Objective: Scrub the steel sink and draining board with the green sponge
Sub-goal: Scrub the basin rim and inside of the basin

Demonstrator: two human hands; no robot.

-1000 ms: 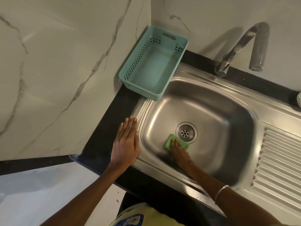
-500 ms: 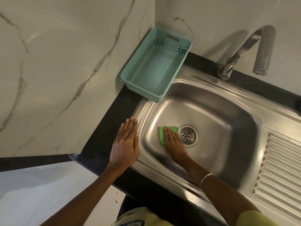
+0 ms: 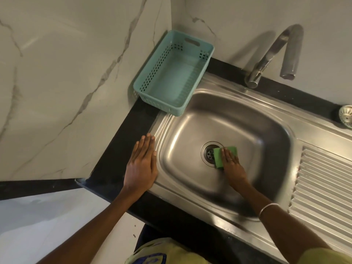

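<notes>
The steel sink [image 3: 238, 119] has a round drain [image 3: 208, 153] in its floor. A green sponge [image 3: 219, 157] lies on the basin floor over the drain's right edge. My right hand [image 3: 233, 165] presses flat on the sponge with straight fingers, and part of the sponge is hidden under it. My left hand [image 3: 142, 162] rests flat on the black counter at the sink's left rim, fingers straight. The ribbed draining board [image 3: 323, 183] lies to the right of the basin.
A teal plastic basket [image 3: 152, 80] stands in the back left corner, overlapping the sink rim. A steel tap [image 3: 266, 60] arches over the back of the basin. A small strainer [image 3: 346, 116] sits at the far right edge. Marble walls close off the left and back.
My right hand has slid the sponge from the left of the drain across to its right side. My left hand has stayed in place on the counter.
</notes>
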